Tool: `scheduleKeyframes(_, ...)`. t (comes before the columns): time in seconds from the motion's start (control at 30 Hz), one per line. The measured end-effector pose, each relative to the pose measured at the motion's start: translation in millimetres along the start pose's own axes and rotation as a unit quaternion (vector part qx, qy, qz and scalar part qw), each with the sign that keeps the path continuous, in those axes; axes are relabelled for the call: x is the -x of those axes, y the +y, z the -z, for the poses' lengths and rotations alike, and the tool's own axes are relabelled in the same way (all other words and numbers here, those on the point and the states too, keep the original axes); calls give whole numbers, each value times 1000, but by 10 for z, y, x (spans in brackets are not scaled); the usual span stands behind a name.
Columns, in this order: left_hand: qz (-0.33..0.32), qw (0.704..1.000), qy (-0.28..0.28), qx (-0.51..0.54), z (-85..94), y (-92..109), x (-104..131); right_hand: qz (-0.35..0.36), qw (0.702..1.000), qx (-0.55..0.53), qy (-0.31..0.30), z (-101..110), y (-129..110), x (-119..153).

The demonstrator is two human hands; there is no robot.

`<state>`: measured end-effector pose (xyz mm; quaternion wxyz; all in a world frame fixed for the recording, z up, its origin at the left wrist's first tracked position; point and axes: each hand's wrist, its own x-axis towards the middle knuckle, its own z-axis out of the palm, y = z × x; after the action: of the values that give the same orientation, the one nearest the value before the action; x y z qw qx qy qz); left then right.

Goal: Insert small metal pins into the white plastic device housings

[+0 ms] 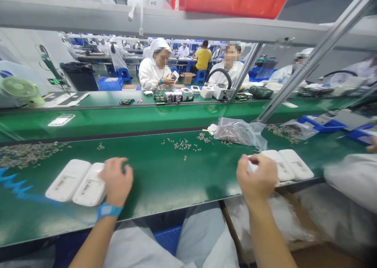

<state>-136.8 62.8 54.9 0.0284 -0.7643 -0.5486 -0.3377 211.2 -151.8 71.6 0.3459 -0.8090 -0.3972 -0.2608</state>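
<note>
My left hand (118,179), with a blue band on its wrist, is over the table beside two white plastic covers. Its fingertips are at the edge of the nearer cover (90,185), thumb and forefinger apart, with nothing visible between them. The other cover (68,180) lies just left of it. My right hand (257,176) is curled around a white cover (252,164), mostly hidden behind the fingers. Two more white covers (281,166) lie to its right. Small metal pieces (182,144) are scattered on the green table (179,177) between my hands.
A larger pile of metal pieces (26,154) lies at left, near a coiled blue cord (16,185). A clear bag of pieces (240,132) is behind my right hand. Blue trays (324,124) and a person's sleeve (353,177) are at right. A metal post (315,55) slants overhead.
</note>
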Motion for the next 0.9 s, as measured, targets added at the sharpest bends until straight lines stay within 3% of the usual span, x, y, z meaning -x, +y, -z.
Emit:
scheduleKeyframes(0.07, -104, 983, -104, 112, -322, 384, -123, -51, 991, 126, -8, -240, 171, 3)
scheduleKeyframes(0.13, -201, 946, -192, 167, -613, 730, -203, -75, 974, 211, -45, -388, 340, 102)
scheduleKeyframes(0.2, -259, 919, -224, 194, -815, 954, -234, -69, 965, 243, -70, -431, 451, 226)
scheduleKeyframes(0.3, -301, 900, -224, 220, -946, 1030, -223, -15, 972, 223, -68, -382, 407, 365)
scheduleKeyframes(0.37, -298, 897, -218, 244, -971, 976, -212, 57, 981, 175, -58, -364, 210, 437)
scheduleKeyframes(0.47, -279, 888, -223, 291, -964, 898, -211, 169, 980, 72, -81, -396, -289, 564)
scheduleKeyframes(0.6, -318, 850, -263, 327, -872, 887, -197, 203, 953, -45, -218, -316, -1016, 656)
scheduleKeyframes(0.67, -339, 836, -285, 325, -806, 891, -170, 188, 934, -89, -291, -211, -1226, 541)
scheduleKeyframes(0.77, -339, 843, -299, 292, -724, 893, -113, 163, 913, -161, -338, -180, -1246, 112)
scheduleKeyframes(0.83, -318, 858, -307, 263, -690, 909, -68, 148, 919, -179, -320, -335, -1111, -251)
scheduleKeyframes(0.9, -303, 864, -323, 237, -670, 941, -23, 198, 905, -185, -327, -615, -931, -557)
